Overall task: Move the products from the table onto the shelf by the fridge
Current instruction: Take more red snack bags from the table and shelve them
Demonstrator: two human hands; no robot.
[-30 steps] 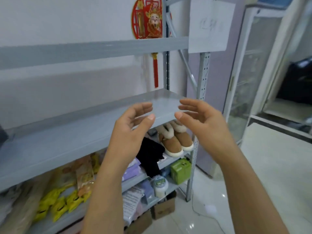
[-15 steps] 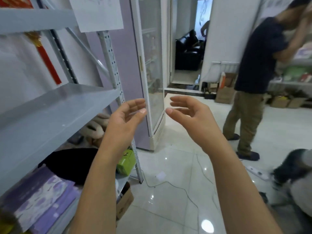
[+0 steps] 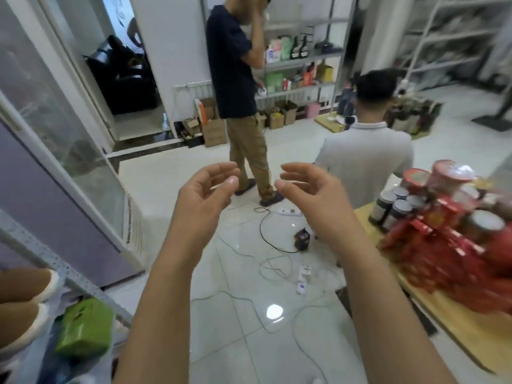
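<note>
Left hand and right hand are raised side by side at centre, apart, with fingers loosely curved and holding nothing. The products, red packets and dark jars, crowd the wooden table at right, close to its left edge. The fridge and shelf post bound the left. Between them lies tiled floor strewn with cables. A standing person and a seated person occupy the far side.

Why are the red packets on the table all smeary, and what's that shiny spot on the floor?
Head view: the red packets on the table are motion-blurred, likely a moving camera; head view: the spot is light glaring off the glossy floor.
</note>
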